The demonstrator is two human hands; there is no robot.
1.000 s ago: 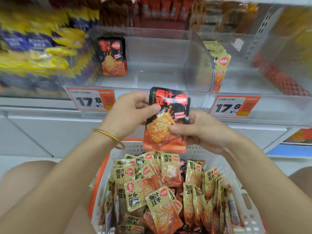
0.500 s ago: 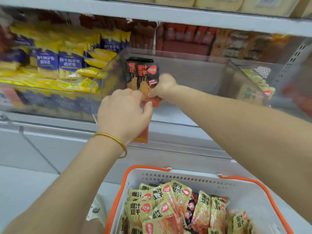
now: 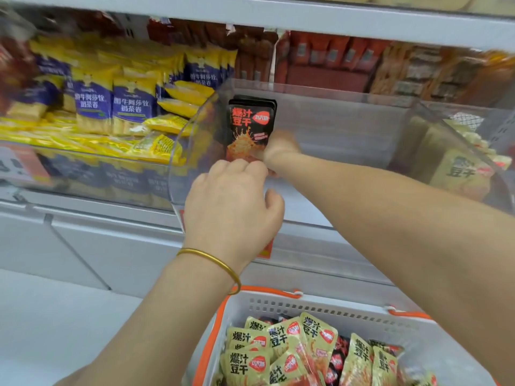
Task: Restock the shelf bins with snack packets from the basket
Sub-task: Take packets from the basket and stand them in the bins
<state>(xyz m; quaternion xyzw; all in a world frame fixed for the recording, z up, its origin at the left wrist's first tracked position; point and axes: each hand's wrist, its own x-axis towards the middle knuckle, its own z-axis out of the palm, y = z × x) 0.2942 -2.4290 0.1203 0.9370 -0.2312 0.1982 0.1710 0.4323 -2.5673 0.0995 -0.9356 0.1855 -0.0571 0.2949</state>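
Spanning the whole view, the shelf (image 3: 278,18) is a pale painted run carrying clear, hard plastic bins with curved glossy walls. The middle bin (image 3: 334,129) is nearly bare; its left neighbour is crammed with yellow and blue wrapped snacks (image 3: 122,107), and a bin to the right holds pale yellow packets (image 3: 457,174). Below sits the basket (image 3: 320,305), white perforated plastic with an orange rim, heaped with crinkly yellow-green packets (image 3: 250,363) and a few dark ones.

The right hand (image 3: 281,147) reaches into the middle bin, its fingers pinching the lower edge of the black packet (image 3: 249,126), which stands upright against the bin's left wall in front of others of its kind. The left hand (image 3: 231,201) hovers just before the bin's front lip, fingers loosely curled; whether that grip closes on anything cannot be told from here.

The packet looks light, a flat sealed foil pouch with rounded corners and a slick printed skin, soft in the middle and stiffer at the crimped seams. It will likely flop or slide if let go unsupported, so the bottom seam or a side edge is the sensible place to hold it, leaning it on the stack behind.
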